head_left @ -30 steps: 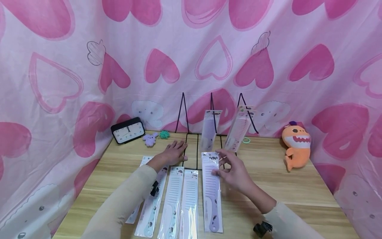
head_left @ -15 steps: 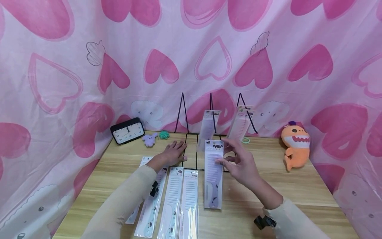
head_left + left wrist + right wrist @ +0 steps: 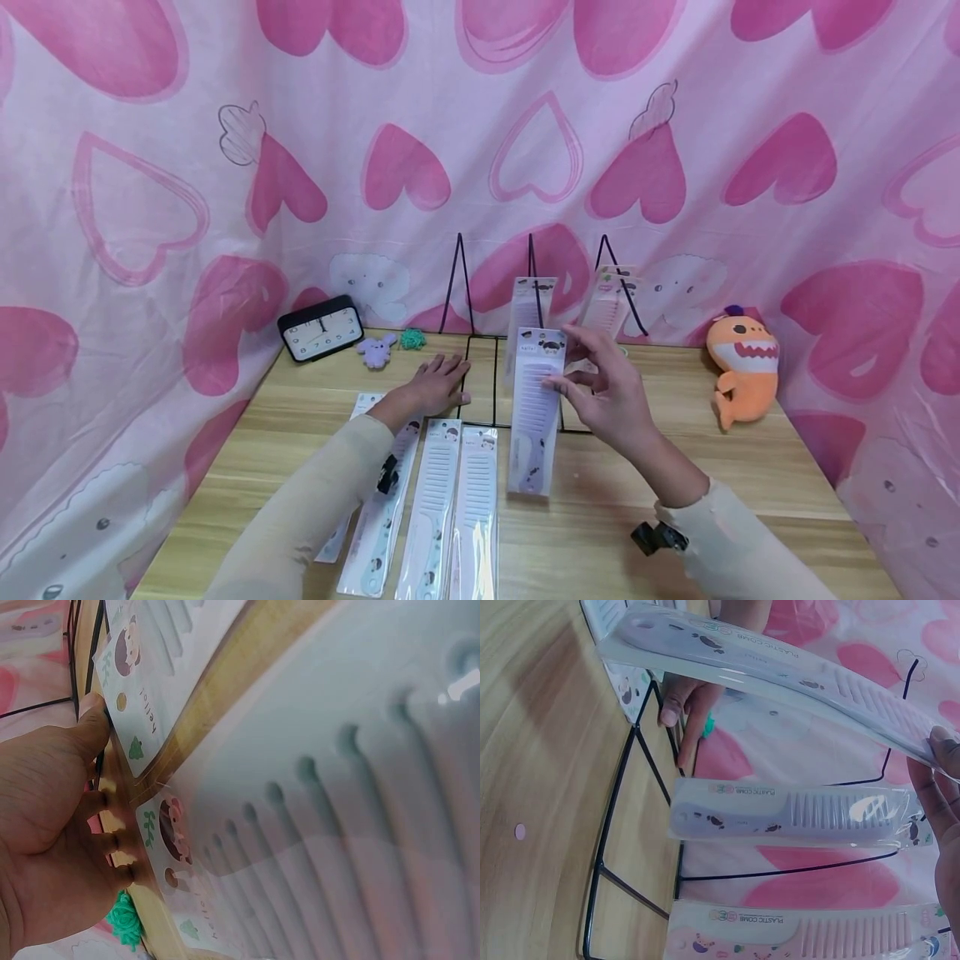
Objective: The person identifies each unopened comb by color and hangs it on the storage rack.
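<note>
My right hand (image 3: pixel 611 400) pinches a packaged purple comb (image 3: pixel 534 417) near the top of its card, thumb in front. The comb hangs upright, slightly tilted, before the middle of the black wire rack (image 3: pixel 496 379); in the right wrist view this comb (image 3: pixel 780 671) shows its back, clear of the rack. Another packaged purple comb (image 3: pixel 780 814) hangs on the middle hook, and a packaged pink comb (image 3: pixel 795 934) hangs on the right one. My left hand (image 3: pixel 431 389) rests with spread fingers at the left side of the rack's base, holding nothing.
Several packaged combs (image 3: pixel 433 508) lie side by side on the wooden table (image 3: pixel 637 533), under and beside my left forearm. A clock (image 3: pixel 322 328), a purple plush (image 3: pixel 376 350) and a green tangled ball (image 3: pixel 412 337) stand back left. An orange shark plush (image 3: pixel 746 358) sits at right.
My right hand has lifted the purple comb off the table and moved it up and toward the rack. The hanging combs have swayed. My left hand has stayed in place.
</note>
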`<state>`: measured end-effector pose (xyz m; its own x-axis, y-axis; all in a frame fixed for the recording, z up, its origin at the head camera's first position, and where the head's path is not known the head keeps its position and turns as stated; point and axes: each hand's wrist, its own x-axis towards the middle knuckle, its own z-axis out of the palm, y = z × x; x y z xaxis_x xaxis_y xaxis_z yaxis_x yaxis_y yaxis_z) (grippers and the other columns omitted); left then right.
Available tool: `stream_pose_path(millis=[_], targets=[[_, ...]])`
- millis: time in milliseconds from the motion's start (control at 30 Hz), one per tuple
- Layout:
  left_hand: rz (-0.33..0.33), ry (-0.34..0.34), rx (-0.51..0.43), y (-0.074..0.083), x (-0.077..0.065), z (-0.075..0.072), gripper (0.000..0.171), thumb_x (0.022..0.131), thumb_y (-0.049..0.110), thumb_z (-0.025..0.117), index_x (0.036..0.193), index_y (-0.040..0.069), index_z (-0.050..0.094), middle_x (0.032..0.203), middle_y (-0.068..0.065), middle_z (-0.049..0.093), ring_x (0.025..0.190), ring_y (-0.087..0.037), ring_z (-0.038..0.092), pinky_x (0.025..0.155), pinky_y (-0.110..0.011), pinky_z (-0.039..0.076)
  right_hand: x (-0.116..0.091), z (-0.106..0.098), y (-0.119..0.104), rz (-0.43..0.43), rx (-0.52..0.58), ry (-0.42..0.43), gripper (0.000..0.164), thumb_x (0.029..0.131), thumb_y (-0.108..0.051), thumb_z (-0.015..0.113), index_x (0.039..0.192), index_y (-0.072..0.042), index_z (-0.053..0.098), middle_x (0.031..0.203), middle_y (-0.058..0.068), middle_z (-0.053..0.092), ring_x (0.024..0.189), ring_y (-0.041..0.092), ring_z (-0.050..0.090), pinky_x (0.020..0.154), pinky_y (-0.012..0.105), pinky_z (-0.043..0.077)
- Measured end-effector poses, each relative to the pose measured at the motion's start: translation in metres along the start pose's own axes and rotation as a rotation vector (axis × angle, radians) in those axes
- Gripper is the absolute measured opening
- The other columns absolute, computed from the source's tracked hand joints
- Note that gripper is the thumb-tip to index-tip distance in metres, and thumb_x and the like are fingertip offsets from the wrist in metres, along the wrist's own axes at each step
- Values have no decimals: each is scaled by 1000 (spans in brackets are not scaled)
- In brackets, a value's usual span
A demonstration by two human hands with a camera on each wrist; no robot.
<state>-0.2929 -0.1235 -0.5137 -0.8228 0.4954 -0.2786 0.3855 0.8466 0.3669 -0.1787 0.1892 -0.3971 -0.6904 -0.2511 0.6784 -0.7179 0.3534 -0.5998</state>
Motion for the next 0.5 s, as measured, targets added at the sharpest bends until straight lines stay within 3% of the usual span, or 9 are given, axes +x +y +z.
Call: stream_pose_path(millis=[300, 500], targets=[[7, 5, 27, 1, 0, -1, 74, 118, 44, 51, 177, 10, 22, 187, -17, 10, 173, -48, 4, 140, -68, 11, 7, 5, 11, 2, -26, 15, 84, 81, 13, 91, 156, -5, 58, 127, 17, 64, 104, 18, 66, 86, 20, 66], [13, 11, -12, -8, 7, 5, 79, 116, 50, 53, 177, 11, 23, 187, -16, 9, 173, -48, 2, 139, -69, 8, 15, 9, 22, -4, -105, 32, 86, 82, 10, 92, 158, -9, 57, 124, 16, 66, 103, 24, 70, 82, 30, 69]])
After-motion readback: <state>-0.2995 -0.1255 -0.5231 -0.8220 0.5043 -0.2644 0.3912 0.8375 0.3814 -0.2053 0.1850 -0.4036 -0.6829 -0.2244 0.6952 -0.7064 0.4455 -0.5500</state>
